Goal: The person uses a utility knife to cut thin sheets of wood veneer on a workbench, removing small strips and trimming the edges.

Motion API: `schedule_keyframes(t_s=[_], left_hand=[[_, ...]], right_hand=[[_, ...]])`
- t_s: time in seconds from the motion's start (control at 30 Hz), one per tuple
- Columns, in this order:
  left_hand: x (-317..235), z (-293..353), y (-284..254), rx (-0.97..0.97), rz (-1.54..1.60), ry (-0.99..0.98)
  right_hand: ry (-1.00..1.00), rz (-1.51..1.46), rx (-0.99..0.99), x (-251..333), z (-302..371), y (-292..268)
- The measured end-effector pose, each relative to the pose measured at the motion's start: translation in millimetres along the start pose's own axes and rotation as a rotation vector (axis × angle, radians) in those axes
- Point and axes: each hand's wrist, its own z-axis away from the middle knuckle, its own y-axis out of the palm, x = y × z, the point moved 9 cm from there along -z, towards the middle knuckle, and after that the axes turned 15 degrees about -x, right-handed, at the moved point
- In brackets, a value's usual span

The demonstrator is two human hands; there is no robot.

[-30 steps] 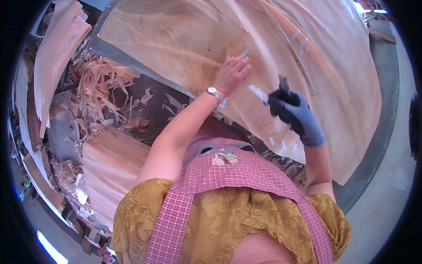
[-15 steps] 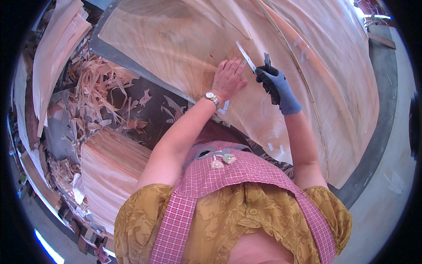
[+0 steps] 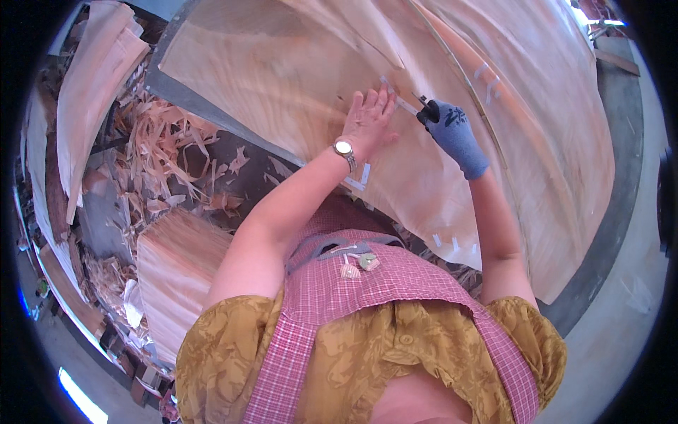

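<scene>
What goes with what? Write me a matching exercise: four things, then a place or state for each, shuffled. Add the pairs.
1. left hand
2. right hand
3. white strip
4. wood shavings

A. heaped at the picture's left
B. bare, spread on the wood sheet
C. between the two hands
D. gloved in blue and black

Pairs: 1-B, 2-D, 3-C, 4-A
</scene>
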Motion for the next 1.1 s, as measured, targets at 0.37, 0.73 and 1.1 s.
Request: schedule_keyframes(t_s=[0.37, 0.73, 1.1], left_hand=[[49, -64, -20, -0.162, 0.351, -0.001], [77, -90, 4, -0.141, 0.109, 0.244], [84, -93, 13, -0.122, 0.210, 0.260]], right_hand=[[0.511, -0.598, 0.279, 3, 1, -74], [0.653, -0.732, 0.221, -16, 14, -29], [0.714, -0.917, 0.045, -5, -32, 8]])
